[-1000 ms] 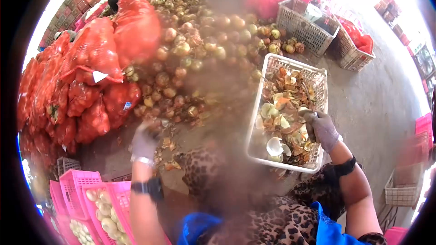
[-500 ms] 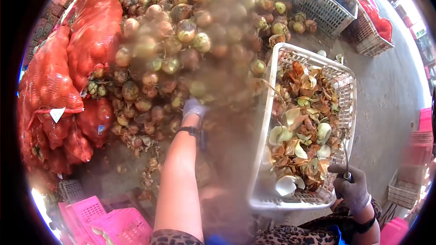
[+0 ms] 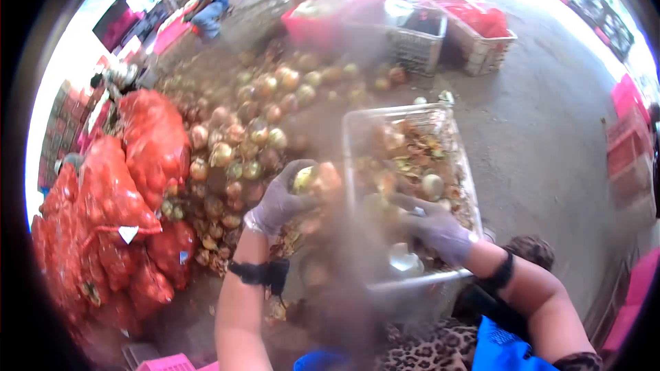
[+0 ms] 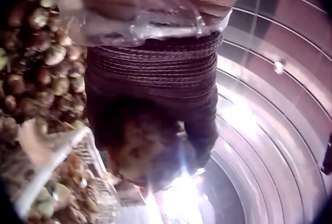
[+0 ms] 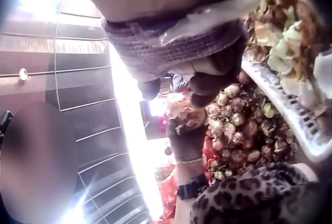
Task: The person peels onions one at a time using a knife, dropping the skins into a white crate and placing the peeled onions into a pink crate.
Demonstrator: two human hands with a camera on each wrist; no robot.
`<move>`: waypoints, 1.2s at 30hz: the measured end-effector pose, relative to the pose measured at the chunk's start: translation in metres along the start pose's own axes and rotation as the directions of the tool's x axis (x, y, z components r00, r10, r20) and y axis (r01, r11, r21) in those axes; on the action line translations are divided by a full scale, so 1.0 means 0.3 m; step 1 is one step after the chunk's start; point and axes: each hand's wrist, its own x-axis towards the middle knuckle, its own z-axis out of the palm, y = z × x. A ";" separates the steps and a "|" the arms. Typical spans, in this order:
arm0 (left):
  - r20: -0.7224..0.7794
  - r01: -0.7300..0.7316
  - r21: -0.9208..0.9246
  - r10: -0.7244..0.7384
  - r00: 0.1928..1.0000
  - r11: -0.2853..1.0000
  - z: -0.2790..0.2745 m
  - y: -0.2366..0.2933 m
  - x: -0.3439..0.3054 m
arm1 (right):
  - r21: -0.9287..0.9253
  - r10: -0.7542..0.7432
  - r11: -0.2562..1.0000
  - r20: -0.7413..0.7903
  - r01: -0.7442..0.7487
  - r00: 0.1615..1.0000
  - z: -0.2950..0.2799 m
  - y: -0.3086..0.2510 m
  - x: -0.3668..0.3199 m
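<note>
My gloved left hand (image 3: 282,200) grips an onion (image 3: 302,178) left of the white crate (image 3: 469,185). The onion (image 4: 137,159) is dark and partly covered by the left hand (image 4: 153,84) in the left wrist view. Over the crate's near part is my gloved right hand (image 3: 440,232), apart from the onion. In the right wrist view, the fingers of the right hand (image 5: 176,53) curl round a pale part of a tool (image 5: 194,67); its blade cannot be made out. Beyond them the left hand (image 5: 188,143) holds the onion (image 5: 185,111), its papery skin showing.
Onion skins (image 3: 412,151) and pale peeled pieces fill the crate. Loose onions (image 3: 237,144) cover the floor ahead, beside red mesh sacks (image 3: 113,192) at left. More crates (image 3: 488,53) stand at the back, where people (image 3: 208,1) sit. A blurry smear hides the middle.
My left hand has come back from the onion pile, now with an onion in its grip. The right hand has moved left over the crate, towards the left hand. The head view has shifted.
</note>
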 end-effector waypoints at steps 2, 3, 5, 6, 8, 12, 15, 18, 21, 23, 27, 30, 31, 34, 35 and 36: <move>0.041 -0.157 0.335 0.152 0.987 0.929 0.201 0.178 -0.051 | -0.117 -0.244 0.961 0.055 0.249 0.968 -0.017 0.034 0.011; 0.090 -0.215 0.430 0.195 0.977 0.877 0.303 0.259 -0.078 | -0.102 -0.314 0.942 0.066 0.319 0.947 -0.013 0.023 -0.005; 0.157 -0.422 0.753 0.485 0.860 0.505 0.417 0.284 -0.095 | -0.155 -0.482 0.862 0.042 0.482 0.875 -0.045 0.038 -0.029; 0.154 -0.479 0.739 0.574 0.804 0.474 0.473 0.298 -0.109 | -0.370 -0.654 0.691 0.048 0.621 0.755 -0.086 0.085 -0.010; -0.090 -0.422 0.463 0.515 0.853 0.780 0.548 0.245 -0.125 | -0.356 -0.495 0.817 -0.032 0.453 0.868 -0.118 0.029 -0.078; -0.170 -0.278 -0.145 0.253 0.952 0.950 0.692 0.162 -0.105 | -0.444 -0.698 0.679 -0.145 0.585 0.701 -0.169 0.036 -0.108; -0.059 -0.134 -0.384 0.120 0.991 0.913 0.662 0.078 -0.071 | -0.419 -0.699 0.671 -0.082 0.612 0.711 -0.198 0.032 -0.141; 0.117 0.088 -0.789 0.008 0.993 0.609 0.653 0.021 -0.047 | -0.196 -0.549 0.834 -0.202 0.516 0.811 -0.269 0.032 -0.094; 0.046 0.024 -0.934 0.052 0.998 0.356 0.652 0.074 -0.069 | -0.270 -0.349 0.926 -0.352 0.263 0.869 -0.352 -0.050 -0.025; 0.077 0.017 -0.893 0.116 0.990 0.449 0.625 0.127 -0.078 | -0.765 -0.462 0.630 -0.232 0.132 0.856 -0.397 -0.018 0.021; 0.004 -0.079 -0.773 0.129 0.992 0.629 0.575 0.131 -0.098 | -0.820 -0.528 0.528 -0.113 0.221 0.842 -0.246 0.027 -0.087; -0.104 -0.119 -0.698 0.065 0.992 0.706 0.586 0.145 -0.119 | -0.668 -0.563 0.590 0.063 0.454 0.824 -0.186 0.077 -0.116; -0.099 -0.105 -0.681 0.051 0.994 0.725 0.582 0.146 -0.121 | -0.589 -0.545 0.634 0.120 0.501 0.830 -0.172 0.078 -0.123; -0.071 -0.115 -0.684 0.090 0.993 0.720 0.559 0.105 -0.119 | -0.613 -0.590 0.500 0.276 0.612 0.759 -0.148 0.063 -0.124; -0.060 -0.126 -0.694 0.118 0.991 0.709 0.550 0.089 -0.114 | -0.615 -0.594 0.470 0.310 0.633 0.743 -0.144 0.059 -0.122; -0.052 -0.129 -0.687 0.129 0.990 0.715 0.543 0.083 -0.111 | -0.619 -0.585 0.471 0.315 0.629 0.747 -0.142 0.060 -0.120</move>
